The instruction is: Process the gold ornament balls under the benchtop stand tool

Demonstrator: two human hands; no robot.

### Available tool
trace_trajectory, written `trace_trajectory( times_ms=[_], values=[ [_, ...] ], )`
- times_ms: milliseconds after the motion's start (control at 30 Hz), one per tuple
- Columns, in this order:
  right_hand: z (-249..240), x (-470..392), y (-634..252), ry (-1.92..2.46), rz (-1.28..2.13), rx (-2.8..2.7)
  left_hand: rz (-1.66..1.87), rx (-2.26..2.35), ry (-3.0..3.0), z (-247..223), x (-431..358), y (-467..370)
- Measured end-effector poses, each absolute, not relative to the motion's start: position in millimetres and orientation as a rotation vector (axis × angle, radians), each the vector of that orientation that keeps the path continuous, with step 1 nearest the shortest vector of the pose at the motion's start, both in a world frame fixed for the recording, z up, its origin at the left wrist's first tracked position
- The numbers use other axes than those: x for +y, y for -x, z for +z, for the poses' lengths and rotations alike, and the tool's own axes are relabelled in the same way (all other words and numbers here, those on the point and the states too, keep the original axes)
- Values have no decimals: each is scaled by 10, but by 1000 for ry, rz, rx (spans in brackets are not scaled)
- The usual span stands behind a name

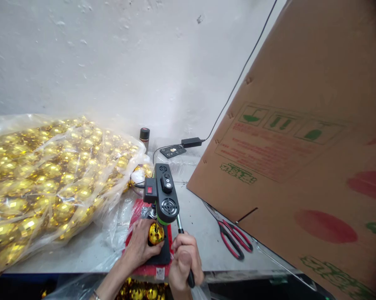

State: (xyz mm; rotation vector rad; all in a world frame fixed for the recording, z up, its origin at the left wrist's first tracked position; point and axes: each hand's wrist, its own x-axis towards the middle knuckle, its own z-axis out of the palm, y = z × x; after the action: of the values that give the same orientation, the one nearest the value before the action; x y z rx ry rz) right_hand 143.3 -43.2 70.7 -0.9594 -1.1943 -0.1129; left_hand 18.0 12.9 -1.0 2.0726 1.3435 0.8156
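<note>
My left hand [140, 243] is closed around a shiny gold faceted ball [156, 233], holding it beneath the head of a small black bench press machine [166, 193]. The thumb lies along the ball's lower right side. My right hand [185, 260] grips the black-handled lever [190, 278] of the machine, its metal rod [179, 221] rising toward the machine's right side. A red switch [149, 190] shows on the box at the machine's left. Under the machine lies a red sheet [140, 205]. Where the ball meets the head is partly hidden.
A big clear bag of gold balls [50, 183] fills the left. Red-and-black scissors [234, 239] lie to the right, before a large cardboard box [300, 146]. Behind stand a dark-capped bottle [144, 137], a black remote-like panel [173, 151] and a power adapter [191, 142]. More gold balls [140, 291] sit below the table edge.
</note>
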Motion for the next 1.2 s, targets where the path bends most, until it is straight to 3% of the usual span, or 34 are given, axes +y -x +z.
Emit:
trace_trajectory(
  times_ms=[700, 1033, 1200],
  values=[
    [666, -393, -1426, 909, -89, -1204, 856, 1327, -2063, -49, 164, -188],
    [429, -397, -1432, 878, -100, -1275, 941, 1311, -2067, -104, 175, -176],
    [813, -454, -1474, 962, 4, -1277, 938, 1330, -2059, -86, 205, -203]
  ],
)
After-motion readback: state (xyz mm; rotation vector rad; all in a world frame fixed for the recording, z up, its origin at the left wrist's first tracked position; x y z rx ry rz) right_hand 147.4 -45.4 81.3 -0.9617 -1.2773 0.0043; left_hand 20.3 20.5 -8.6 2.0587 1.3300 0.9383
